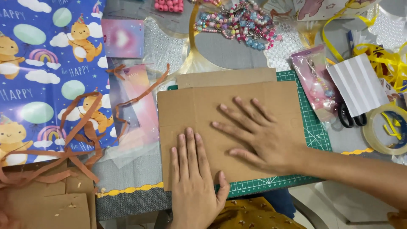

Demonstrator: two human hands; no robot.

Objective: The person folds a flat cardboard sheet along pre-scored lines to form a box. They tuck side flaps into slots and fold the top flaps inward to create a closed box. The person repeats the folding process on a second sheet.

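Item: brown cardboard sheet point(199, 106), flat on the green cutting mat point(316, 131).
We press it under our left hand point(193, 178), fingers together, and right hand point(258, 135), fingers spread.

I see my left hand point(193, 178) and my right hand point(258, 135) pressed flat, fingers spread, on a brown flat cardboard sheet point(190, 110) lying over a green gridded cutting mat point(316, 127). Black-handled scissors point(352, 118) and a clear tape roll point(386, 129) lie just right of the mat.

2 bare hands, left hand point(193, 182) and right hand point(258, 135), no sleeves, rings.
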